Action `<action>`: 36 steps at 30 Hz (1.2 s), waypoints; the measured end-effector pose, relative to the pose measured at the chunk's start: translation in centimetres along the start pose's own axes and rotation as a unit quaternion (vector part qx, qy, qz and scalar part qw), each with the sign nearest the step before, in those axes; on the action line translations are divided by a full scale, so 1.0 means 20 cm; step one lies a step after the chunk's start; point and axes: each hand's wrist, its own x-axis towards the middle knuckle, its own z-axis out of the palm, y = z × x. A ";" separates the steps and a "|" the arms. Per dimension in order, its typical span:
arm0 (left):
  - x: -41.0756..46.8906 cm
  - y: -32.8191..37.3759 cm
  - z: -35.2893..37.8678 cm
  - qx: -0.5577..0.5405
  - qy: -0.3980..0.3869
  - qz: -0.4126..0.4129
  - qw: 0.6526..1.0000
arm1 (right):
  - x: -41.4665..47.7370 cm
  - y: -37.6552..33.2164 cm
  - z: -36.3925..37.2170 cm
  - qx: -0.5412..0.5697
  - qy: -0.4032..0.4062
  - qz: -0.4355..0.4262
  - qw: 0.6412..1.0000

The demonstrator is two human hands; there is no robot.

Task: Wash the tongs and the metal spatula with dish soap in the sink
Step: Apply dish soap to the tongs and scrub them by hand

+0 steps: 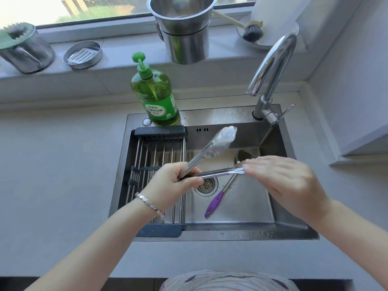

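Head view: the tongs are mid-wash with suds on the upper tip, while the metal spatula lies unattended on the sink floor, so its scrub and all rinsing appear outstanding. The left hand grips the hinge end over the drain, and the right hand lays straight fingers on the lower arm's tip. The tongs splay rightward and up-right; the spatula lies diagonally, purple handle nearest the person.

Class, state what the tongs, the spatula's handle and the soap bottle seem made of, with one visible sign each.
Tongs: bare metal, probably stainless steel; bright reflective shine. Spatula handle: likely plastic or silicone; solid purple, dull surface. Soap bottle: clear green plastic; liquid and pump tube show through.
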 end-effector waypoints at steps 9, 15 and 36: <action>-0.01 -0.04 -0.03 0.007 0.010 0.015 1.000 | 0.00 0.05 -0.04 -0.006 -0.018 -0.007 1.000; -0.01 -0.06 -0.03 0.014 0.008 0.015 1.000 | -0.01 0.05 -0.02 -0.007 -0.080 -0.027 0.996; -0.01 -0.08 0.00 0.049 -0.039 -0.013 0.998 | 0.21 0.04 -0.03 0.454 -0.291 0.605 0.586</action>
